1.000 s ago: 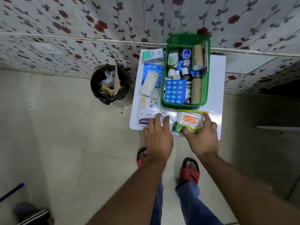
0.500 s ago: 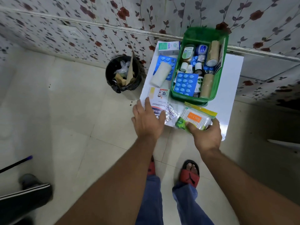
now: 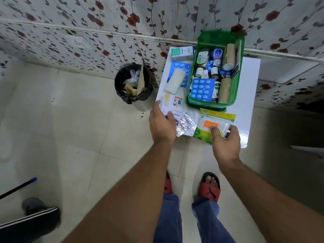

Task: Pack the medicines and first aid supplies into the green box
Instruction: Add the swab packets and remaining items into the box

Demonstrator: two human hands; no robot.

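while both hands sit at the near edge of the white tabletop (image 3: 249, 95), the step in hand looks like lifting the last loose packs for the green box (image 3: 194, 95). the right hand (image 3: 225, 141), at about 5 o'clock from the box, has its thumb on top of the cotton bud pack (image 3: 213, 124) and its fingers curled round the near end; i'd judge it a light pinch, not yet a lift. the left hand (image 3: 162, 125), at 7 o'clock, lies half open and flat on the plaster box (image 3: 172, 105), fingers spread, gripping nothing that i can tell. best to lift each pack flat and clear of the foil strip (image 3: 186, 122) lying between them. farther off, at 9 o'clock from the box, a white gauze roll (image 3: 175, 81) rests on a blue blister sheet (image 3: 185, 66). with the box crowded already, the flat packs should slide upright along a wall.
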